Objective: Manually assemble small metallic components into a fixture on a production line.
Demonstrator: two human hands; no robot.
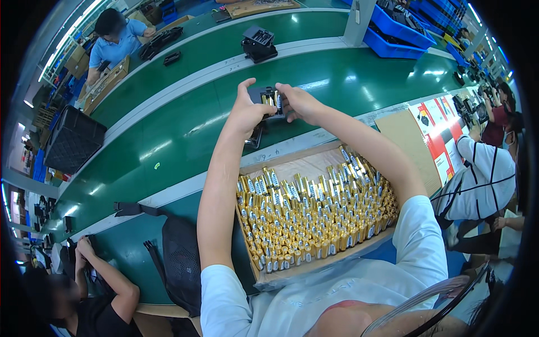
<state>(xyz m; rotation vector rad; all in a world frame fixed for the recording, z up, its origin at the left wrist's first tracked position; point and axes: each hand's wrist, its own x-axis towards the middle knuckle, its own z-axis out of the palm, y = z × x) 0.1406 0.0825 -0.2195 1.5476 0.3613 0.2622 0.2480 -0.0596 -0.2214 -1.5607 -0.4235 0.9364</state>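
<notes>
Over the green bench, both of my hands are on a black plastic battery case [256, 94] with gold-coloured batteries [270, 100] lying in its open compartment. My left hand [245, 114] grips the case's left side, its thumb pressed across the front by the batteries. On the right side, my right hand [302, 104] curls its fingers around the edge, partly hiding it. Another black case [254, 138] lies on the bench just below my left hand. Close to my body stands a cardboard tray [259, 274] packed with many upright gold batteries, several of them leaning at the far side.
Two stacked black cases [259, 45] sit on the far rail. Blue bins [393, 42] stand at the back right, and a black crate [76, 139] at the left. A black bag [181, 253] lies left of my arm. Other people work around the benches.
</notes>
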